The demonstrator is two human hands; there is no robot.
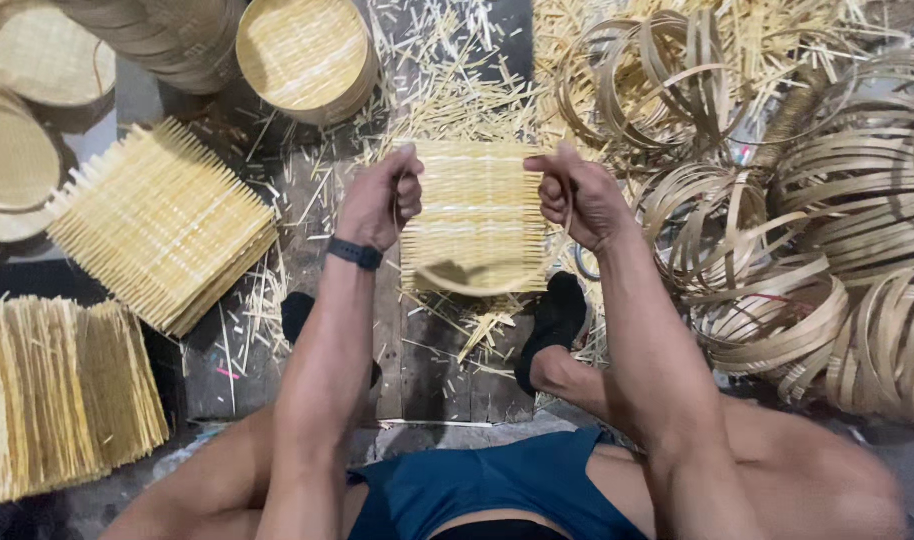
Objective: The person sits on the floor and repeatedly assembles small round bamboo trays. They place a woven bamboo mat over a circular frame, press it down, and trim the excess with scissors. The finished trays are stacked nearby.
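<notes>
My left hand [379, 200] and my right hand [575, 196] grip the two sides of a thin bamboo hoop [477, 285], held up in front of me. A square woven bamboo mat [474, 210] sits inside the hoop between both hands, its slats running across. The hoop's lower arc curves below the mat. A dark band is on my left wrist. My feet in black socks rest on the wooden board [427, 370] under the mat.
A stack of square woven mats [162, 225] lies at the left, another pile [57, 395] at the lower left. Finished round trays [302, 50] stand at the top left. Loose bamboo hoops [777, 220] are heaped at the right. Slivers litter the floor.
</notes>
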